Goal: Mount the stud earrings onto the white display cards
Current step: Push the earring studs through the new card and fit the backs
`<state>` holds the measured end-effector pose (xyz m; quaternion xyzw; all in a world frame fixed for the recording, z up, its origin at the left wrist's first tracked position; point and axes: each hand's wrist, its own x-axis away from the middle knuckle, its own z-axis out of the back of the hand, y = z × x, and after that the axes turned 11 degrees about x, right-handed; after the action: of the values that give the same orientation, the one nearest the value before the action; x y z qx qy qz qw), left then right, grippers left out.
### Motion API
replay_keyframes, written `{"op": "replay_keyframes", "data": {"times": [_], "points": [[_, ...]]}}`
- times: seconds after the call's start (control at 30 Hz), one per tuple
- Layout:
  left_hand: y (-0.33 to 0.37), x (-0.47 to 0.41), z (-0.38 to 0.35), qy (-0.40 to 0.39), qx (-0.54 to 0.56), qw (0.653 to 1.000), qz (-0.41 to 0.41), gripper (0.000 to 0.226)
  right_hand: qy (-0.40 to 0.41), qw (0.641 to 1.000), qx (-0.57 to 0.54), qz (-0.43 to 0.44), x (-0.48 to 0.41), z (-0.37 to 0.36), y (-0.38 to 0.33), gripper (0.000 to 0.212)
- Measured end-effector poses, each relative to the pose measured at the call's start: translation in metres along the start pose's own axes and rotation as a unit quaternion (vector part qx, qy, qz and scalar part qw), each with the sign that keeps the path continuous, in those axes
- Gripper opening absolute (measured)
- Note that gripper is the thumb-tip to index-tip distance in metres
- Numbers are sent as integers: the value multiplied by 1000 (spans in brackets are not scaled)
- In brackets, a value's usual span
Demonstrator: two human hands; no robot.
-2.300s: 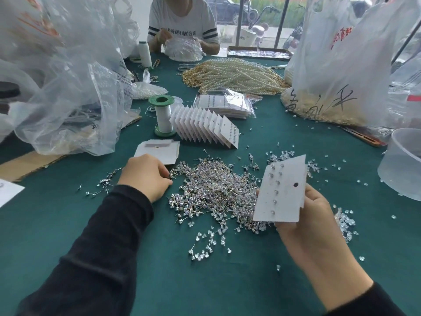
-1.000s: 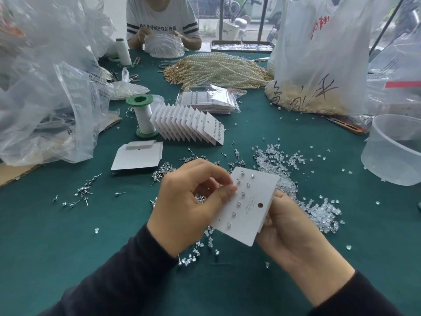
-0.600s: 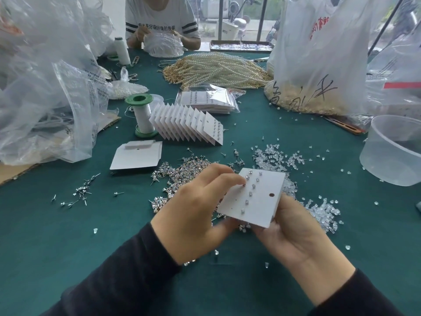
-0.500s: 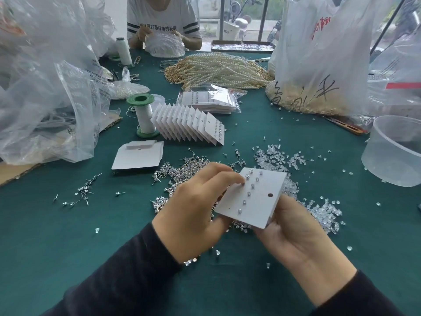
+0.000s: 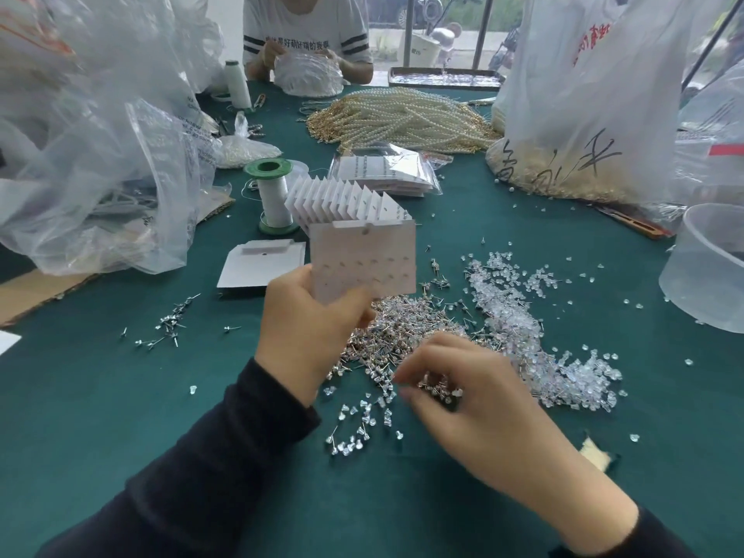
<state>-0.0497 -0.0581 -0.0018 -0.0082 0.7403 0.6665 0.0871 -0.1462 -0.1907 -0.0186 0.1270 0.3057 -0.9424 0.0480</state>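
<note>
Card (image 5: pixel 362 259) now in left hand (image 5: pixel 310 328), pinched at lower corner, flipped back-side out (earlier right hand held it face-up). Right hand (image 5: pixel 475 400) freed, down over stud pile (image 5: pixel 402 328) beside clear backs (image 5: pixel 511 316); blurred, grip unclear. Probably fitting backs next.

Upper centre: T-shirt (image 5: pixel 306 22) of the person across the worktop (image 5: pixel 120 396). One line of dark Chinese characters on the chest. The middle part reads 好萌好萌的我; both ends unclear.

Upper right: white carrier bag (image 5: pixel 583 94). Red printed characters near its top, creased, not legible. Lower down, two large black hand-brushed characters, not readable with certainty.

Left: clear plastic bag (image 5: pixel 120 155). Block of small black print on its right-hand fold, too small to read.

Centre, above the middle: bagged display cards (image 5: pixel 378 175). Rows of fine print on the card faces, illegible.
</note>
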Motion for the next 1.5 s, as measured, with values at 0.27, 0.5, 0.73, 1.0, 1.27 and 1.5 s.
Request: {"op": "replay_keyframes", "data": {"times": [0.27,0.5,0.73,1.0,1.27,1.5], "points": [[2,-6,3,-20,247,948,201,10,-68,992,103,38,0,-5,3,10],[4,-5,2,-32,251,945,206,10,-70,986,135,66,-4,-15,-1,8],[0,-2,-1,-49,208,955,205,9,34,999,18,-9,-3,-4,1,18],[-7,9,-11,-75,121,974,177,14,205,972,-80,-78,-7,2,4,16],[-8,19,-18,-95,101,977,165,14,258,964,63,11,-12,-8,2,7],[-7,20,-18,-92,104,975,175,18,259,963,67,6,-12,-11,4,5]]}}
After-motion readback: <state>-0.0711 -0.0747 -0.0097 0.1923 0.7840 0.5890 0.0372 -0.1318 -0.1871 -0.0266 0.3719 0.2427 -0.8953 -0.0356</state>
